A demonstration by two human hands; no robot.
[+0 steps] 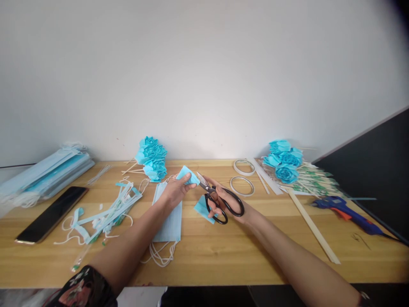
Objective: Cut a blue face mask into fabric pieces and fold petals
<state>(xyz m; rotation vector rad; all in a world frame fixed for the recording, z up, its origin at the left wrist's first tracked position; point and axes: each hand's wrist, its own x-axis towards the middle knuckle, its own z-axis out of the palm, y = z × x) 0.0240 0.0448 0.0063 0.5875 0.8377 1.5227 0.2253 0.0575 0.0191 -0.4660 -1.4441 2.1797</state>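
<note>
My left hand [177, 189] pinches a small folded piece of light blue mask fabric [184, 174] between thumb and fingers. My right hand [220, 198] has its fingers through the handles of black-handled scissors [209, 188]. The scissors' blades point up and left, with their tips beside the fabric's right edge; I cannot tell whether they touch it. Under the scissors, another blue fabric piece [204, 209] lies on the table. A pleated blue face mask [168, 219] with white ear loops lies partly beneath my left hand and forearm.
Left on the wooden table [204, 264] are a mask stack [47, 172], a phone [53, 214] and cut mask strips [108, 213]. Blue fabric flowers [151, 157] stand near the wall, more flowers [284, 160] at right. Tape rolls [242, 186], wooden sticks [316, 181] and a glue gun [348, 213] lie right.
</note>
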